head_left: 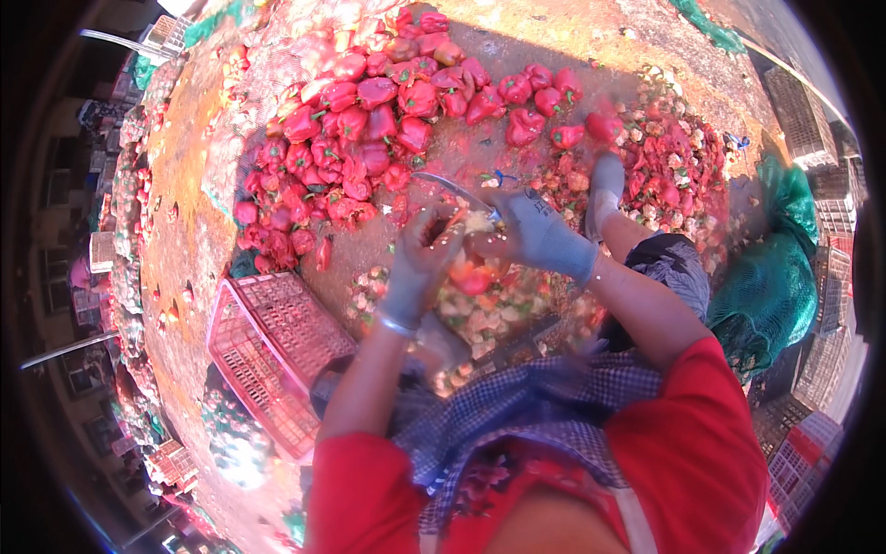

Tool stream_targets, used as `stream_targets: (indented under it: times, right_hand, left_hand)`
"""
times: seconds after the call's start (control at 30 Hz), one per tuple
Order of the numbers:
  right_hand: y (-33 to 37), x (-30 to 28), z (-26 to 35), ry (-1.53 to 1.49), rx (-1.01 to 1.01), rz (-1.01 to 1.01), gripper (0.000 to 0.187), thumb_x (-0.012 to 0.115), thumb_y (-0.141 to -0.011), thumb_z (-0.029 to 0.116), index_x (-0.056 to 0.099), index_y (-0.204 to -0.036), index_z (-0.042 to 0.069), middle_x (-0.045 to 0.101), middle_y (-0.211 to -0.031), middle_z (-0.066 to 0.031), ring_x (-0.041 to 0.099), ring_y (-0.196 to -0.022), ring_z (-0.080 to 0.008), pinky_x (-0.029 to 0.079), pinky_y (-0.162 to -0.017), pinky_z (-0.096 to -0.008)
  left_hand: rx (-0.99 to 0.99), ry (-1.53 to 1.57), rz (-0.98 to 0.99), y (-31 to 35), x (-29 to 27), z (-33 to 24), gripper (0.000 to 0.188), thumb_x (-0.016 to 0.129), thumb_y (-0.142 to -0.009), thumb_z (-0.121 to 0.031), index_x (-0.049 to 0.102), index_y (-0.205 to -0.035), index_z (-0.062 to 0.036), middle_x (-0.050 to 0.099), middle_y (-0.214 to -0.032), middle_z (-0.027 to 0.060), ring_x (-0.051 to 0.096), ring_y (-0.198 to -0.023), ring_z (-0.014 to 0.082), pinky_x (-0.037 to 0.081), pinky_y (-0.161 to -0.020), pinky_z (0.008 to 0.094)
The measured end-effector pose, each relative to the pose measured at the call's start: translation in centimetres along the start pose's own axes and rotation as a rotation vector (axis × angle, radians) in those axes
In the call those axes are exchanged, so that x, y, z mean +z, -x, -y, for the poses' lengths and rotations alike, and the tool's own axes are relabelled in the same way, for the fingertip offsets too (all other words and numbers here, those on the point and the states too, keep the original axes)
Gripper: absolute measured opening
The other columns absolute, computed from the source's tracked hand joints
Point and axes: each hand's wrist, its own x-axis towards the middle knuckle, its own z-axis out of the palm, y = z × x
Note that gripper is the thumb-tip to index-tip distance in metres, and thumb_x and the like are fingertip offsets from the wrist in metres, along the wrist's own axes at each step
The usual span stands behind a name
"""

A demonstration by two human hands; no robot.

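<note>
The gloved right hand (544, 233) grips a knife (455, 189) whose curved blade points left, while the gloved left hand (415, 263) curls close beside it. A red pepper (472, 279) shows just below both hands. Ahead lies a heap of red peppers (374, 102); a pink crate (293, 312) stands at left, green netting (771, 291) at right.

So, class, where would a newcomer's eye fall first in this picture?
Probably on the big heap of bright red peppers, upper left of centre. Then, mid-picture, on the gloved right hand gripping a curved knife, with the gloved left hand close beside it. Bunched green netting at the right would likely come next.
</note>
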Motion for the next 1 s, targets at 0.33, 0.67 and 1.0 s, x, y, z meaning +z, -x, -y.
stream_targets:
  times: [0.33, 0.67, 1.0]
  right_hand:
    - [-0.1, 1.4, 0.0, -0.433, 0.234, -0.064, 0.058, 0.075, -0.077, 0.037, 0.057, -0.116, -0.002, 0.062, -0.088, -0.0168, 0.062, -0.083, -0.0237, 0.05, -0.077, -0.0359]
    - [-0.7, 0.7, 1.2, -0.741, 0.343, 0.019, 0.046, 0.077, -0.077, 0.031, 0.057, -0.103, -0.002, 0.064, -0.079, -0.0119, 0.063, -0.074, -0.0185, 0.05, -0.066, -0.0347]
    - [-0.4, 2.9, 2.9, 0.18, 0.06, -0.146, 0.045, 0.074, -0.077, 0.021, 0.058, -0.114, 0.001, 0.064, -0.099, -0.0193, 0.064, -0.076, -0.0337, 0.053, -0.067, -0.0425]
  left_hand:
    - [0.061, -0.131, -0.105, -0.1, 0.0, 0.9, 0.012, 0.058, -0.091, -0.008, 0.057, -0.099, -0.0003, 0.059, -0.088, 0.0027, 0.055, -0.081, 0.0082, 0.047, -0.072, 0.0259]
    - [0.163, -0.359, -0.177, 0.3, -0.1, 1.0, 0.009, 0.059, -0.088, -0.003, 0.056, -0.096, 0.0, 0.059, -0.084, 0.0041, 0.055, -0.08, 0.0093, 0.047, -0.071, 0.0272]
    - [0.02, -0.212, -0.239, -0.2, -0.3, 2.0, 0.011, 0.06, -0.088, -0.002, 0.054, -0.097, 0.0009, 0.06, -0.084, 0.0062, 0.056, -0.079, 0.0113, 0.048, -0.07, 0.0287]
